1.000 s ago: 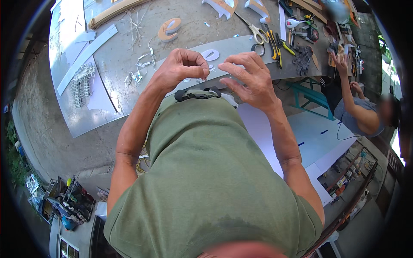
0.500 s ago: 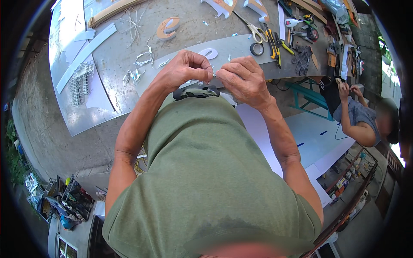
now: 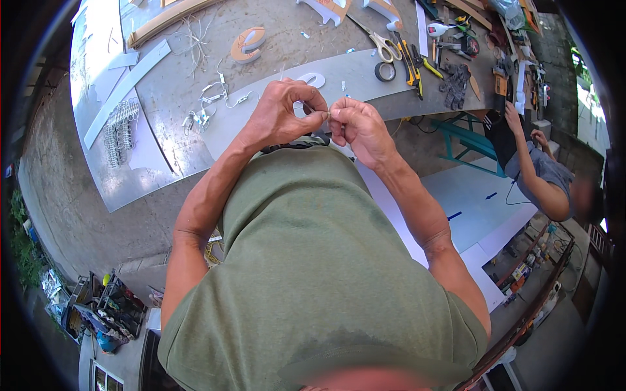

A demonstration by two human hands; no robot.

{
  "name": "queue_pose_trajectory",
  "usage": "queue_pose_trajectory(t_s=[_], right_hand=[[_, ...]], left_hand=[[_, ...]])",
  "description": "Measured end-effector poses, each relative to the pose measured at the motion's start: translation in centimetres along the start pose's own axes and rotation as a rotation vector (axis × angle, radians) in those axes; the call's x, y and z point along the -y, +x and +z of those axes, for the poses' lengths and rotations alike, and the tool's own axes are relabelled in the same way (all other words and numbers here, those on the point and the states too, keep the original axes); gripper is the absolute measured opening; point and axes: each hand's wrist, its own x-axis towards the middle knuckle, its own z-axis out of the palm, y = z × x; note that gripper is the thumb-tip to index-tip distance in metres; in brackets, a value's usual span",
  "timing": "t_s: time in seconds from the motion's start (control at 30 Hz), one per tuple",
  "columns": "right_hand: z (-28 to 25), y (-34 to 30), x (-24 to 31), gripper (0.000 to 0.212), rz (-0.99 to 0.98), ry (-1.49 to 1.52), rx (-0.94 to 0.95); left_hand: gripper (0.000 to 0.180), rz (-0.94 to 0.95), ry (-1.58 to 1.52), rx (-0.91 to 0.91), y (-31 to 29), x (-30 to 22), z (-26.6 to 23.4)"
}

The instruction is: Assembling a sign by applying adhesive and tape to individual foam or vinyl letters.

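My left hand (image 3: 285, 112) is closed in a pinch, thumb against forefinger, above the near edge of the table. Right beside it, my right hand (image 3: 362, 130) pinches too, and the fingertips of both hands meet. Whatever they hold is tiny and pale, mostly hidden by the fingers. Just beyond my left hand lies a white curved cut-out (image 3: 312, 79) on a grey sheet (image 3: 261, 91). Left of that hand, small white modules on thin wire (image 3: 222, 91) lie in a loose string.
An orange-faced letter (image 3: 248, 44) lies farther back. To the right are scissors (image 3: 383, 47), black tape (image 3: 385, 72), a yellow-black cutter (image 3: 412, 65) and dark gloves (image 3: 455, 88). Metal coils (image 3: 120, 130) sit at left. Another person (image 3: 544, 179) works at far right, near a teal stand (image 3: 471, 142).
My right hand has moved left and slightly down and turned, so its fingertips now touch those of my left hand. A small gap showed between them before.
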Motion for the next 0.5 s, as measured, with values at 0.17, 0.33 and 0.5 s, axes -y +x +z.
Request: queue_pose_trajectory(t_s=[0.17,0.33,0.5], right_hand=[[0.8,-1.1,0.4,0.025,-0.556,-0.768,-0.109],[0.0,-0.3,0.7,0.038,-1.104,-1.257,-0.102],[-0.3,0.0,0.7,0.031,-1.322,-1.519,-0.065]], left_hand=[[0.014,-0.193,-0.201,0.064,-0.2,0.5,-1.2],[0.018,-0.221,-0.292,0.107,-0.1,0.8,-1.3],[0.011,-0.302,-0.397,0.175,-0.2,1.0,-1.3]])
